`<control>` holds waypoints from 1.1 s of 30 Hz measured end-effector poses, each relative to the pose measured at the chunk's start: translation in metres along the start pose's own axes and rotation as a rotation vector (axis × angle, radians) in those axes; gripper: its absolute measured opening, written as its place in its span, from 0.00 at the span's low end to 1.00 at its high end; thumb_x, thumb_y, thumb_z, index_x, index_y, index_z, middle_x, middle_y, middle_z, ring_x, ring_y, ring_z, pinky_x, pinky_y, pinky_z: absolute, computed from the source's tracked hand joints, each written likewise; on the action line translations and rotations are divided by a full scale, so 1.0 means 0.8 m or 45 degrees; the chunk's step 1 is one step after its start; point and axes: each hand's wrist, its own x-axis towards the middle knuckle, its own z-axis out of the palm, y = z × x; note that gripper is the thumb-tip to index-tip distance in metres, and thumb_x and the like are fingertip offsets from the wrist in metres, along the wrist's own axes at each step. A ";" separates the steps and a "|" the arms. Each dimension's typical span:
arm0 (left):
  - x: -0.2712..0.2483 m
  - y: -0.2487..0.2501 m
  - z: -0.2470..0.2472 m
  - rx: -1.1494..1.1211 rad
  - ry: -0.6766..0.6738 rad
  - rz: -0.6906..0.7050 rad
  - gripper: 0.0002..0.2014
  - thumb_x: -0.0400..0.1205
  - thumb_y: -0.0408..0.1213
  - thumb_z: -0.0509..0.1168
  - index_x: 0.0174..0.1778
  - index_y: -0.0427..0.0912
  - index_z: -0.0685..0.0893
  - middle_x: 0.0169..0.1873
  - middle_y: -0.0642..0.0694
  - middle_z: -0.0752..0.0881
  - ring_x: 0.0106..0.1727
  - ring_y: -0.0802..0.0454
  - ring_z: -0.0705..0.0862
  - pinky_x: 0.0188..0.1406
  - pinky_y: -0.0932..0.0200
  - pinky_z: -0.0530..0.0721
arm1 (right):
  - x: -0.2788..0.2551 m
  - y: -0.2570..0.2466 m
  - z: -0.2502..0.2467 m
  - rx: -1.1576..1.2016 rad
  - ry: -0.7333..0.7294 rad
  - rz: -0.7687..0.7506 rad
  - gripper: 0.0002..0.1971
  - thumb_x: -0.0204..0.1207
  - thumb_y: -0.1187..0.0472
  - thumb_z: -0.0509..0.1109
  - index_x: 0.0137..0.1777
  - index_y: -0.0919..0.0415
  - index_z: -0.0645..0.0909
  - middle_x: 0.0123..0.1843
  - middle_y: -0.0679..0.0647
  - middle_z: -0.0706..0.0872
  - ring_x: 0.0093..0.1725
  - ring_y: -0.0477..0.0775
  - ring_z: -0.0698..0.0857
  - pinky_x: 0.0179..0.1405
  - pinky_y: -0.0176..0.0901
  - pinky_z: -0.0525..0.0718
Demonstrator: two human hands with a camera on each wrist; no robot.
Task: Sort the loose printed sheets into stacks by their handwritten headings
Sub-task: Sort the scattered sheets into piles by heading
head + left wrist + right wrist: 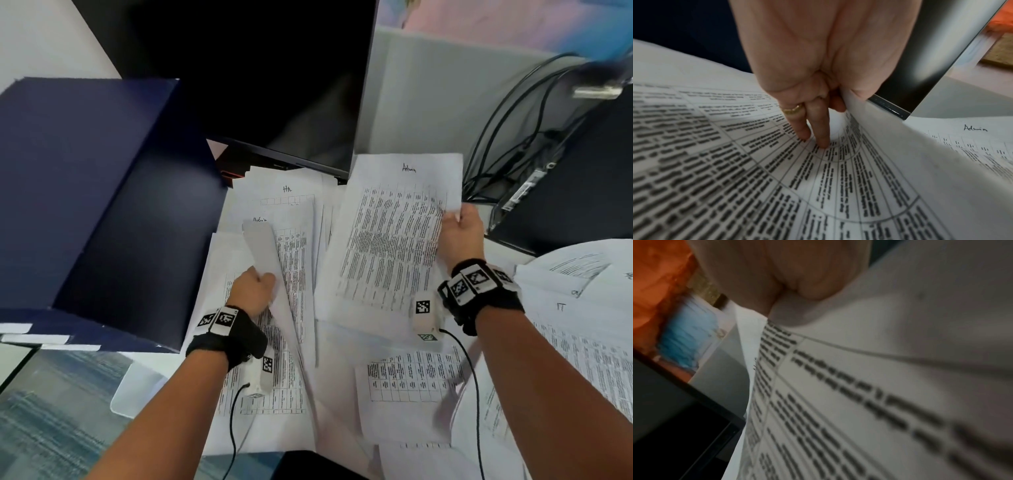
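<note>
Loose printed sheets with tables cover the desk. My right hand [459,229] grips the right edge of a sheet headed "Admin" [387,240] and holds it lifted and tilted over the pile. In the right wrist view the palm [789,280] lies against that blurred sheet [859,386]. My left hand [260,284] pinches the curled left edge of another sheet [263,253], raised off the pile. In the left wrist view that lifted sheet [900,154] stands beside the thumb, while two straight fingers [823,139] touch the printed sheet [715,162] beneath. A sheet headed "HR" [287,189] lies behind.
A dark blue folder box [85,205] stands at the left. A black monitor [274,85] rises behind the pile. At the right a paper stack marked "IT" [560,306] lies near a black computer case [582,188] and cables [496,137].
</note>
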 end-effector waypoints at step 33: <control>-0.033 0.011 -0.067 0.058 0.070 0.097 0.13 0.84 0.40 0.55 0.47 0.33 0.79 0.44 0.38 0.84 0.44 0.42 0.81 0.41 0.54 0.78 | -0.102 -0.033 0.166 -0.394 -0.573 0.240 0.15 0.87 0.64 0.51 0.71 0.67 0.64 0.60 0.65 0.81 0.49 0.60 0.83 0.44 0.47 0.81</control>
